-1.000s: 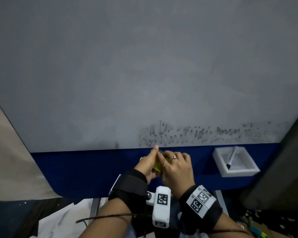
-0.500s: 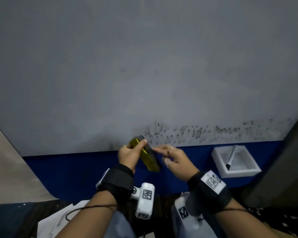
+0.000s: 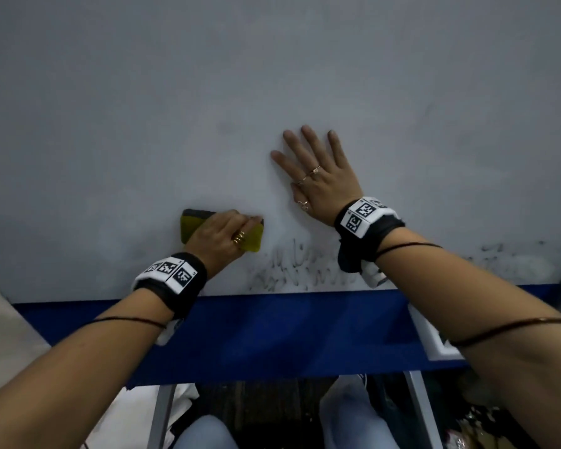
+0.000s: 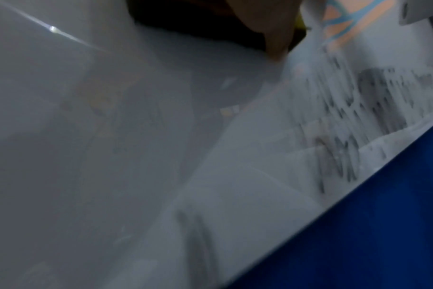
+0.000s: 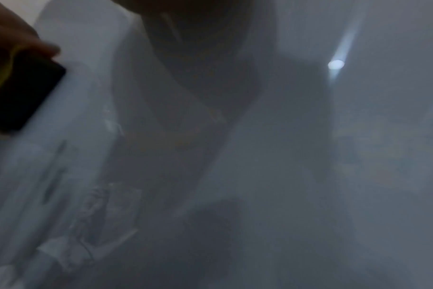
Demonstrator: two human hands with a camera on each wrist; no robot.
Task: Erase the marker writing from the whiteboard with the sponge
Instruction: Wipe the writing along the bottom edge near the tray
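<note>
Pressing flat against the whiteboard (image 3: 208, 92), the yellow sponge (image 3: 251, 239) with its dark scouring side sits just up and left of the black marker scribble (image 3: 292, 270), which runs along the board's bottom edge above the blue band (image 3: 272, 332). The left hand (image 3: 222, 238) lies over the sponge with its fingers curled round it, holding it to the board. The right hand (image 3: 318, 176) is spread open, fingers straight, palm braced on the bare board above the scribble and gripping nothing.

What could go wrong from here, as a judgement: the sponge is beside the marks, not on them, so a stroke kept at this height would pass above them. The right wrist and its strap hang over the middle of the scribble, so a sweep to the right may bump into that arm or leave the covered stretch untouched. A dry or dirty sponge might smear the ink into grey haze instead of lifting it.

Part of the scribble is hidden behind the right wrist, and its far right end is faint. A white tray (image 3: 434, 345) at the lower right is mostly covered by the right forearm. Both wrist views are blurred; the right one shows only a dark sponge corner at its left edge.
</note>
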